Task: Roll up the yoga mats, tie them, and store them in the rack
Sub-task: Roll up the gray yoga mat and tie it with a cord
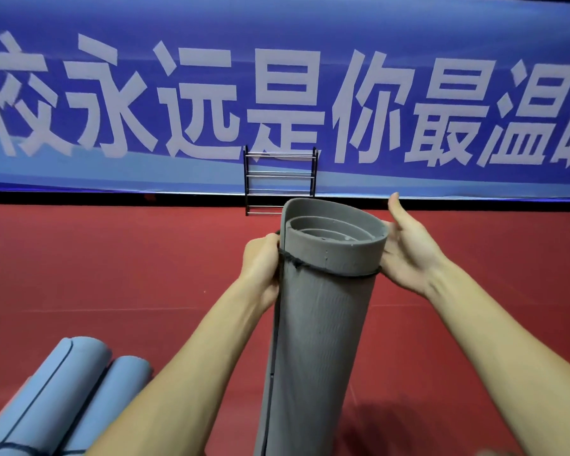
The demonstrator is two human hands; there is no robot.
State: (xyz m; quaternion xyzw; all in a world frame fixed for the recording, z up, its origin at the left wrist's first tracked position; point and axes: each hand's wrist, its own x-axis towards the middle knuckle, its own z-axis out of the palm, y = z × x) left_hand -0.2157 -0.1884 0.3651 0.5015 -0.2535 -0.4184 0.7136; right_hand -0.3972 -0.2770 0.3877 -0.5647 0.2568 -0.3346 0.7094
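Observation:
A rolled grey yoga mat point(320, 324) stands upright in front of me, its open spiral end up. A dark cord point(329, 269) runs round it near the top. My left hand point(260, 268) grips the mat's left side where the cord is knotted, fingers curled on the cord. My right hand point(408, 255) holds the mat's right side at cord height, thumb raised and the other fingers behind the roll. A black metal rack point(279, 179) with silver bars stands against the far wall, straight beyond the mat.
Two rolled blue mats point(66, 399) tied with dark cord lie on the red floor point(112, 274) at the lower left. A long blue banner point(277, 93) with white characters covers the wall behind the rack.

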